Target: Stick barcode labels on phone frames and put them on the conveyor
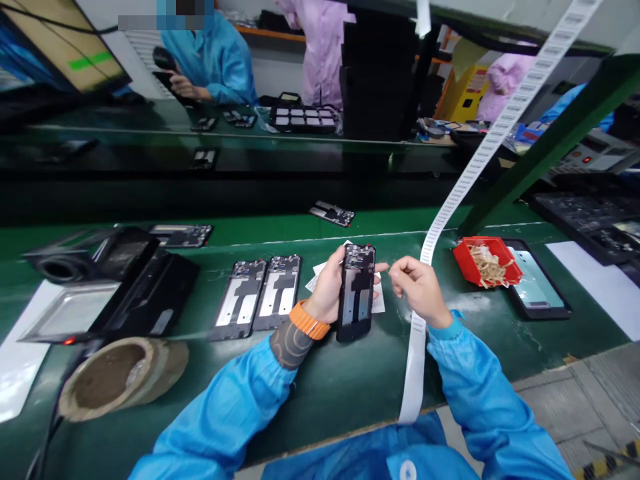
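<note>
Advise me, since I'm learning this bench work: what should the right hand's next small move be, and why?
Probably ease the right hand leftward to the open phone: the left hand holds it, internals showing, while the right's pinched fingertips sit apart beside it. Whether they grip anything is too small to tell.

No readable text, print on label strip (467,177) too small

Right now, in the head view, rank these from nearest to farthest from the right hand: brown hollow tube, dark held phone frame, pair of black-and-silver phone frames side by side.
From the right hand:
1. Dark phone frame, in the left hand.
2. Pair of black-and-silver phone frames, past the left hand.
3. Brown hollow tube, far left.
</note>
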The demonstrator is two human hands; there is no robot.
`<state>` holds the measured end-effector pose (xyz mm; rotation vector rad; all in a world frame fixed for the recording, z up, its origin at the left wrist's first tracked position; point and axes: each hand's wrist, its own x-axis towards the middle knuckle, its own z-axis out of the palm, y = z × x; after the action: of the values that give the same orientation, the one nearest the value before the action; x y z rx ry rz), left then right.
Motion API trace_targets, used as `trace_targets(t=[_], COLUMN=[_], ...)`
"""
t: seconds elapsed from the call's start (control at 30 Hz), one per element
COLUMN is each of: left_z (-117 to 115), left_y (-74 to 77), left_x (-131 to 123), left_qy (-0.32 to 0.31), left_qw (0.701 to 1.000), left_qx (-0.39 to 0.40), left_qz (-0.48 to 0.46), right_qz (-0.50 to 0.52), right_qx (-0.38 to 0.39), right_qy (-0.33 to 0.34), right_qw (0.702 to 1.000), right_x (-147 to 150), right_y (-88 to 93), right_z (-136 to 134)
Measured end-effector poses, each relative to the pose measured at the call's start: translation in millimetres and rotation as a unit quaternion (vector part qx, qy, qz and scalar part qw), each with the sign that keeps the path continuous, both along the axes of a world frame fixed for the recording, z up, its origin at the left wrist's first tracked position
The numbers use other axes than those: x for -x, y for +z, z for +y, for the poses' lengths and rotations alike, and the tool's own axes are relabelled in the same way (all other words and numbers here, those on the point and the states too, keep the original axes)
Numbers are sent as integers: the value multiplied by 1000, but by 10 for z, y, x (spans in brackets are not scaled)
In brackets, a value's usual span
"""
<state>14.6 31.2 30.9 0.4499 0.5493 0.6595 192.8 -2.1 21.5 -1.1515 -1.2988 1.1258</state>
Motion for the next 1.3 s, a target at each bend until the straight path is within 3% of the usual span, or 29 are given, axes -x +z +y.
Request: trace_targets(t=[0.13,0.33,0.87,1.13,1.2,1.3], left_z=[-31,-129,-173,-194,-175,-128], left_y=[-70,-115,-73,-87,-72,-51], left_x=[-131,-263,-280,-266,-250,-231], left_qy=[31,64,139,169,191,240], left_qw=[998,992,969,941,937,935], left_qx=[29,-25,-124,-181,-189,-181], left_qz=[40,105,163,229,223,190], right_qz=[-80,-72,-78,-147,-147,-114], right_qx=[38,74,98,34,20,-22], right_qy=[169,208,173,158,127,9], right_qw=[982,973,977,976,981,993], right_x=[118,185,171,162,163,192], right_y=[90,42,82,71,68,76], right_z=[-107,-98,-111,-69,-69,-125])
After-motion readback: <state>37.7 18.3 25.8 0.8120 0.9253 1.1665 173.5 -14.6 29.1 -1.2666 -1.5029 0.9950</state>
